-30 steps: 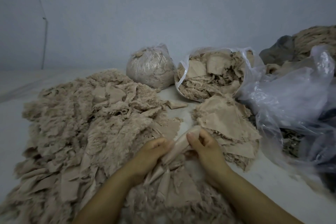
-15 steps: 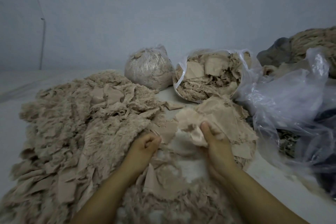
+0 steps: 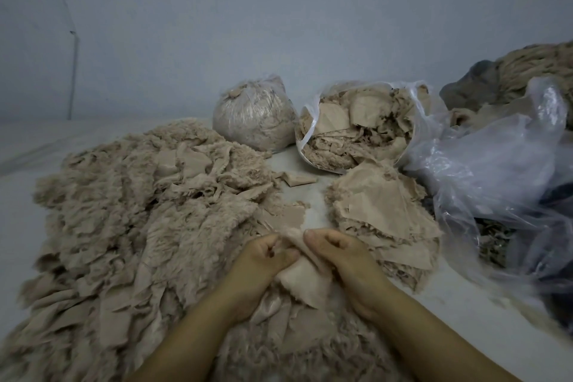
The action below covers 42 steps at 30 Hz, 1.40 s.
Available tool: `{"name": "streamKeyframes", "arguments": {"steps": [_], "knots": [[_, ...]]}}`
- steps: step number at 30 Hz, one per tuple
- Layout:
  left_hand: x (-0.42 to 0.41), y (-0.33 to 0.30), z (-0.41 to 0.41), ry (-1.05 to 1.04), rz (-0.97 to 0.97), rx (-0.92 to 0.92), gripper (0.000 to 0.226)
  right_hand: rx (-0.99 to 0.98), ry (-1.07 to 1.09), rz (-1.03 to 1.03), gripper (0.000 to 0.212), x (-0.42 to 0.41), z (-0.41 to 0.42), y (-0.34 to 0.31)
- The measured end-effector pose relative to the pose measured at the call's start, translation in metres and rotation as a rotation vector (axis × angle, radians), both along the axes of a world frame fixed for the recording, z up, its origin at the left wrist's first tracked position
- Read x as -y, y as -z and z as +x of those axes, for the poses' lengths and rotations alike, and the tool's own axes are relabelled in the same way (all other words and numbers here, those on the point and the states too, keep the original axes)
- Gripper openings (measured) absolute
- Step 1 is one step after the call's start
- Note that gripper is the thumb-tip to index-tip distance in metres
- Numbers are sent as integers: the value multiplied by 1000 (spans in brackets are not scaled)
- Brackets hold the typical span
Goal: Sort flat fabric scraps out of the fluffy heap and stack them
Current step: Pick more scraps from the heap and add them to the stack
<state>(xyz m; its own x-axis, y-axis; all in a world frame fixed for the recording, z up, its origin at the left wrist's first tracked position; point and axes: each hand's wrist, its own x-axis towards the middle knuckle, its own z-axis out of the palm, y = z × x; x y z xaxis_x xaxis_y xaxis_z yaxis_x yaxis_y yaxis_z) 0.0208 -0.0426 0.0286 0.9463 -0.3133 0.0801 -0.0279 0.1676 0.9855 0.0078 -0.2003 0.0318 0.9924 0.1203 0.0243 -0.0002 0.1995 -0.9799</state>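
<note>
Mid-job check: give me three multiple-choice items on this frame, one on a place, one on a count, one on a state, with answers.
1. Where does the stack of flat beige fabric scraps lie relative to the big fluffy beige heap?
A. to its right
B. to its left
C. under it

2. How many clear plastic bags stuffed with beige scraps stand by the grey wall?
A. one
B. two
C. four

3. What are the hands doing?
A. both lie flat and open
B. both grip one small beige scrap
C. only the left holds something

Answers:
1 A: the stack sits right of the heap, in front of the open bag.
2 B: a tied bag and the open bag.
3 B: the left hand and right hand both pinch the small scrap.
</note>
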Motion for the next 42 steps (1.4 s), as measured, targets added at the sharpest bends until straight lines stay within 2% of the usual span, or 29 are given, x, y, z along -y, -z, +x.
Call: {"name": "streamKeyframes", "arguments": {"steps": [2,3,6,9,11,13,17,18,20,22,25,27,28,29,31,32,34,36,38,39,40,42], "knots": [[1,1,-1,-13,42,26,11,-9,123,15,15,-5,0,-1],[2,-1,0,-54,18,13,14,-8,205,47,14,-4,1,-1],[-2,-5,5,-195,-88,-85,21,22,328,104,17,2,5,-1],[-2,-6,7,-321,-45,-83,34,46,351,93,18,1,5,0],[-3,-5,8,-408,5,-43,34,84,390,52,20,0,6,2],[-3,-4,8,-416,9,-21,32,125,396,-19,17,0,7,2],[-1,-6,2,-299,16,38,36,128,294,-100,7,6,9,0],[0,-6,2,-298,8,52,33,133,293,-106,12,8,11,-2],[-1,-6,5,-334,8,61,32,123,375,-53,22,15,17,-8],[-5,-5,9,-362,23,78,33,117,517,-50,20,27,26,-19],[-15,-5,13,-278,225,208,29,161,709,-273,17,57,45,-35],[-23,-7,13,-96,523,315,18,167,802,-658,21,75,52,-38],[-26,-7,14,0,712,339,21,178,835,-841,22,78,50,-37],[-29,-6,14,79,881,363,29,238,842,-922,22,75,47,-36],[-30,-3,15,161,1064,429,30,392,685,-873,8,58,35,-33],[-29,-1,15,154,1056,458,29,381,487,-831,11,47,28,-29],[-27,-2,14,62,886,446,25,220,57,-763,26,24,13,-21],[-27,-3,15,-40,738,421,20,150,-172,-917,42,9,6,-10],[-27,-4,16,-109,685,402,18,200,-226,-1137,46,2,5,-2],[-27,-5,17,-142,664,387,19,233,-207,-1154,44,1,5,0],[-27,-4,18,-177,634,371,20,252,-158,-1095,40,1,6,0],[-26,-4,20,-234,608,339,18,222,7,-824,32,3,5,-1]]}}
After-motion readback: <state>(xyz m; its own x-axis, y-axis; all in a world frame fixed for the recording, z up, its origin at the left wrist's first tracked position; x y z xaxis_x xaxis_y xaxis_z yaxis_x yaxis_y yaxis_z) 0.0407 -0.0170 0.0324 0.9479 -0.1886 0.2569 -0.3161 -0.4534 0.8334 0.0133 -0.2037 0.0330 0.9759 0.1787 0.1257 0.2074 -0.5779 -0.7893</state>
